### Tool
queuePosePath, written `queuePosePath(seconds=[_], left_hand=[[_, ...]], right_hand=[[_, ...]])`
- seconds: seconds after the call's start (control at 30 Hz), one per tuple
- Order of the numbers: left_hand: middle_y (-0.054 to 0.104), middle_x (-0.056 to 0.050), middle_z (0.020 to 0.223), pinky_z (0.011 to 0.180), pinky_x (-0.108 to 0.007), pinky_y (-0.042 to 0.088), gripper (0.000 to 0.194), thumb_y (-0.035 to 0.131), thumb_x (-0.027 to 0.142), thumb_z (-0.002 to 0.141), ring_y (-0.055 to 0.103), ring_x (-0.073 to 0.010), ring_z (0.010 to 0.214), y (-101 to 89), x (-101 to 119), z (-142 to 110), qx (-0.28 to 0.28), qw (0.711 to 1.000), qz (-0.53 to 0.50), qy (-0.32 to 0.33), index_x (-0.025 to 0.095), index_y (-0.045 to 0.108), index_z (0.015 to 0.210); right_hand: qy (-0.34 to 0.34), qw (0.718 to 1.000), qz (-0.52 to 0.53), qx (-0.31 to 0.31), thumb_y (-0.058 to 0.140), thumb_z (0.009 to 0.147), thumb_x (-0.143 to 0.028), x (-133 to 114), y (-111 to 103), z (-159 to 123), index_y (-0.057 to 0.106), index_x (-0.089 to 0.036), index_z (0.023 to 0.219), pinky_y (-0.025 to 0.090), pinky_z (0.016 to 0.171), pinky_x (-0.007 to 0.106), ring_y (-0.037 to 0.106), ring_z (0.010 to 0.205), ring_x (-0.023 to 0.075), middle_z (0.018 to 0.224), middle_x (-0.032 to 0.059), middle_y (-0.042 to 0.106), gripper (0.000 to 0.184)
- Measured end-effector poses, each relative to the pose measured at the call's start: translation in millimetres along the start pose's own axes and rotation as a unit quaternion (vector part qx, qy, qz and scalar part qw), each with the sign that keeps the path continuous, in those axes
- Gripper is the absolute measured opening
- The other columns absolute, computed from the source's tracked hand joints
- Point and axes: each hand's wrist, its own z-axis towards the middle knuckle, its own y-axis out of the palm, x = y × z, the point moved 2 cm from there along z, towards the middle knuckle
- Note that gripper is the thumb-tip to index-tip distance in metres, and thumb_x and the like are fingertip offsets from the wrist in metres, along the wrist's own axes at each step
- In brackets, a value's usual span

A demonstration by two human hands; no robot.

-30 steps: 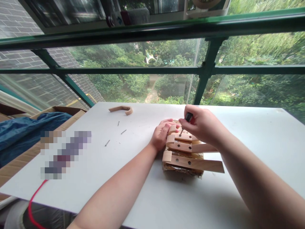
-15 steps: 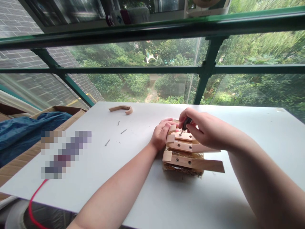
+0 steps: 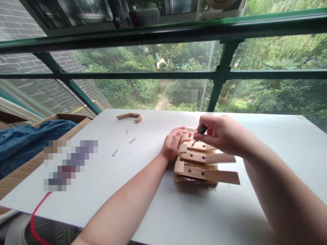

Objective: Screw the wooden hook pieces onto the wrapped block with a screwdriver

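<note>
A wooden rack (image 3: 201,170) of curved hooks fixed to a rough board lies on the white table (image 3: 158,204). My left hand (image 3: 172,143) is closed over the curled end of the hooks on the rack's left side, steadying it. My right hand (image 3: 221,134) is closed on a small screwdriver (image 3: 200,131) with a black handle. The tool's tip rests on the farthest hook strip. Dark screw heads show in the two nearer hooks.
A loose wooden hook (image 3: 130,116) lies at the table's far left. Several screws (image 3: 132,140) are scattered between it and the rack. A cardboard box with blue cloth (image 3: 22,139) sits left of the table. A red cable (image 3: 38,211) hangs at the near left edge. Glass railing stands behind.
My right hand has rolled around the screwdriver handle, its fingers shifting from above to the right side. The left hand and the rack have stayed put.
</note>
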Motion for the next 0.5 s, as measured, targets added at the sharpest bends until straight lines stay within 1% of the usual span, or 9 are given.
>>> queuePosePath(seconds=[0.1, 0.17, 0.27, 0.33, 0.4, 0.5], left_hand=[[0.07, -0.011, 0.122, 0.118, -0.037, 0.037, 0.049, 0.033, 0.039, 0.102, 0.051, -0.0244, 0.134, 0.5, 0.0, 0.2, -0.007, 1.0, -0.002, 0.003, 0.015, 0.077, 0.101], [0.071, -0.011, 0.12, 0.118, -0.037, 0.037, 0.051, 0.033, 0.039, 0.102, 0.051, -0.0242, 0.134, 0.5, 0.7, 0.4, -0.006, 1.0, 0.001, 0.006, 0.015, 0.077, 0.096], [0.072, -0.01, 0.114, 0.117, -0.037, 0.037, 0.052, 0.032, 0.039, 0.103, 0.051, -0.0239, 0.133, 0.8, 2.2, 0.6, -0.008, 1.0, 0.003, 0.008, 0.016, 0.077, 0.091], [0.073, -0.01, 0.113, 0.118, -0.037, 0.036, 0.052, 0.032, 0.039, 0.103, 0.051, -0.0238, 0.134, 1.2, 2.8, 0.7, -0.011, 1.0, 0.0, 0.01, 0.016, 0.077, 0.09], [0.073, -0.011, 0.115, 0.118, -0.038, 0.036, 0.052, 0.033, 0.04, 0.103, 0.052, -0.0242, 0.133, 1.6, 2.5, 1.0, -0.009, 1.0, -0.002, 0.01, 0.016, 0.077, 0.091], [0.072, -0.012, 0.119, 0.116, -0.04, 0.039, 0.053, 0.033, 0.043, 0.102, 0.054, -0.0256, 0.131, 1.9, 0.5, 1.2, -0.002, 1.0, -0.006, 0.008, 0.015, 0.077, 0.095]], right_hand=[[0.021, 1.0, -0.003, 0.022, 0.068, 0.083, -0.043, 2.4, 2.4, 1.7, 0.042, -0.022, 0.068, 0.029, 0.05, 0.024, 0.039, 0.052, 0.0094, 0.056, -0.0063, 0.047, 0.037], [0.036, 0.999, -0.003, 0.035, 0.067, 0.083, -0.043, 4.5, 4.4, 2.8, 0.038, -0.022, 0.068, 0.028, 0.049, 0.024, 0.037, 0.051, 0.0092, 0.056, -0.0064, 0.046, 0.039], [0.037, 0.999, -0.002, 0.037, 0.063, 0.087, -0.038, 6.7, 8.6, 3.8, 0.045, -0.022, 0.074, 0.032, 0.052, 0.024, 0.044, 0.054, 0.0102, 0.06, -0.0049, 0.053, 0.027], [0.022, 0.999, 0.009, 0.032, 0.059, 0.09, -0.032, 6.9, 11.8, 4.1, 0.051, -0.022, 0.083, 0.036, 0.056, 0.024, 0.05, 0.059, 0.0118, 0.067, -0.0032, 0.059, 0.015], [-0.002, 0.999, 0.039, 0.023, 0.056, 0.091, -0.027, 5.7, 14.7, 4.2, 0.055, -0.022, 0.091, 0.04, 0.06, 0.024, 0.055, 0.066, 0.0127, 0.076, -0.0013, 0.064, 0.005], [-0.036, 0.996, 0.079, 0.001, 0.055, 0.092, -0.024, 2.1, 16.9, 3.2, 0.055, -0.022, 0.096, 0.042, 0.065, 0.024, 0.058, 0.071, 0.013, 0.085, -0.0002, 0.066, 0.004]])
